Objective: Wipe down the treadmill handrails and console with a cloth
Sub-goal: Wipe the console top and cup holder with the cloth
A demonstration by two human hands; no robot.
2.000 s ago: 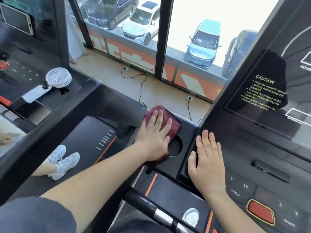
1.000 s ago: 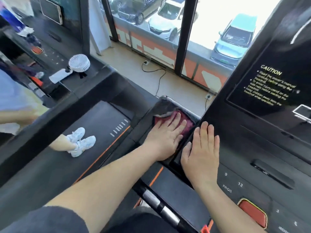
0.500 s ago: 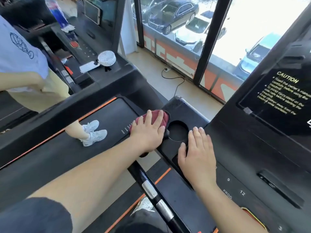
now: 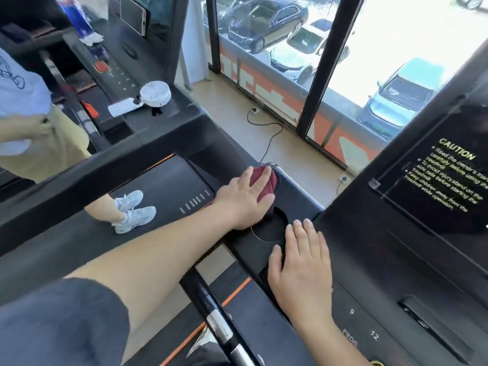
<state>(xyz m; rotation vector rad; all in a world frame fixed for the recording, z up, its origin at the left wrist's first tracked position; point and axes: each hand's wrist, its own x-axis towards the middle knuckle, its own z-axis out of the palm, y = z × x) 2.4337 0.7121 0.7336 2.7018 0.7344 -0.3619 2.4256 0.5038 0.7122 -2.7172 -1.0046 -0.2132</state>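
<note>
Dark red folded cloth (image 4: 264,179) is pressed flat under the left hand (image 4: 244,200), fingers nearly straight, nothing gripped, at the far-left corner of the black plastic console tray (image 4: 298,196), 11 o'clock from the round cup recess (image 4: 272,229); right hand (image 4: 301,262) is laid flat and open, holding nothing, 5 o'clock from the recess.

Risks judged: cloth, held by pressure alone, could be pushed off the tray edge toward 10 o'clock; printed console keys (image 4: 374,335) could be pressed if weight is shifted onto the right palm.

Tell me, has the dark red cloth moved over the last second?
Yes. The dark red cloth covered the round cup-holder recess a second ago; the left hand has slid it off, toward the far corner of the black console.
</note>
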